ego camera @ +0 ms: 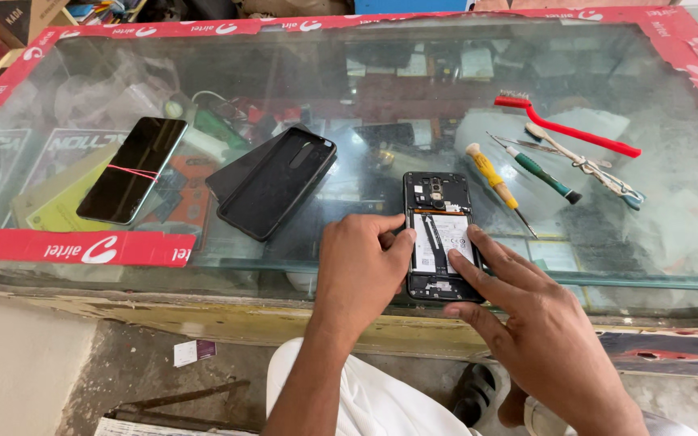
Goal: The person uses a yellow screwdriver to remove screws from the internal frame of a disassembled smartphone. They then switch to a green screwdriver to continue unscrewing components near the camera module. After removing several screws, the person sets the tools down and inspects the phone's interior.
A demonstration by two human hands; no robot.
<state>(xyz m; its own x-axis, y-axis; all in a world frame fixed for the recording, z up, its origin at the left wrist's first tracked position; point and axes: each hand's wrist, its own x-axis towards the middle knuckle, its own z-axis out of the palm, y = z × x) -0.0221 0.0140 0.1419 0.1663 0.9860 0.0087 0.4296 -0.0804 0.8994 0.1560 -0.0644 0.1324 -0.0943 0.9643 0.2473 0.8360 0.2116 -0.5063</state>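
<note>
An opened phone (439, 222) lies back-up on the glass counter (365, 97), its white battery and black frame exposed. My left hand (361, 270) rests against the phone's left edge, thumb and fingers pinching its side. My right hand (527, 323) lies on the phone's lower right, the forefinger pressing on the battery and the other fingers spread along the bottom edge.
A black phone case (280, 182) and a back cover lie left of the phone. Further left sits a dark phone (132, 169) with a red band. To the right are a yellow screwdriver (494, 182), a green screwdriver (539, 173), tweezers and a red brush (567, 127).
</note>
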